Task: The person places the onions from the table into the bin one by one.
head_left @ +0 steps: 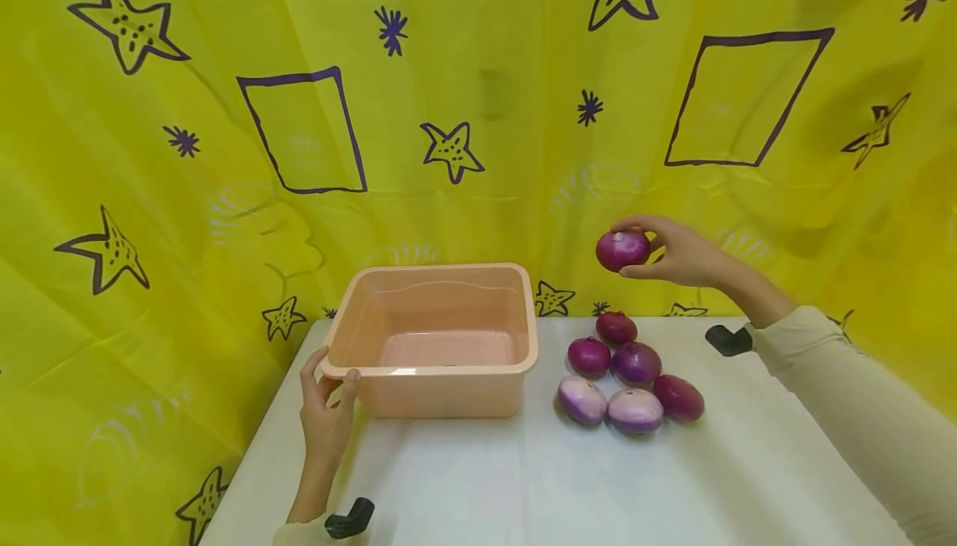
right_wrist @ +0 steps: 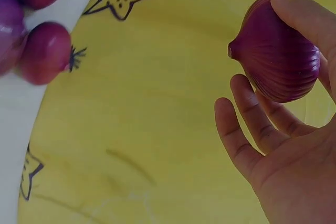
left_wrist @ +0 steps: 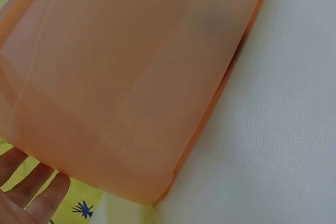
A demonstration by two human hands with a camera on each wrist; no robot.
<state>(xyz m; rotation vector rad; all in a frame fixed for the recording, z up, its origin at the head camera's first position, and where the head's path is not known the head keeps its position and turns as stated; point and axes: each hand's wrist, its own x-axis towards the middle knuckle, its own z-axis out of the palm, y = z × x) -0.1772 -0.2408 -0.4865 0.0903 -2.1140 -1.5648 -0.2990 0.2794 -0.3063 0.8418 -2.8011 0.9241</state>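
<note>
My right hand (head_left: 665, 251) holds a purple onion (head_left: 622, 249) in the air, above and to the right of the tub; in the right wrist view its fingers (right_wrist: 252, 124) and thumb curl round the onion (right_wrist: 281, 56). A peach plastic tub (head_left: 437, 363) stands on the white table (head_left: 523, 479) and looks empty. My left hand (head_left: 326, 400) grips the tub's near left corner, thumb over the rim. In the left wrist view the tub's wall (left_wrist: 121, 77) fills the frame, with fingers (left_wrist: 31, 195) at the lower left. Several more onions (head_left: 631, 371) lie in a cluster right of the tub.
A yellow cloth with purple stars and squares (head_left: 478, 114) hangs behind and around the table. Black wrist mounts show at my right sleeve (head_left: 727, 340) and left wrist (head_left: 347, 519). The table's front half is bare white cloth.
</note>
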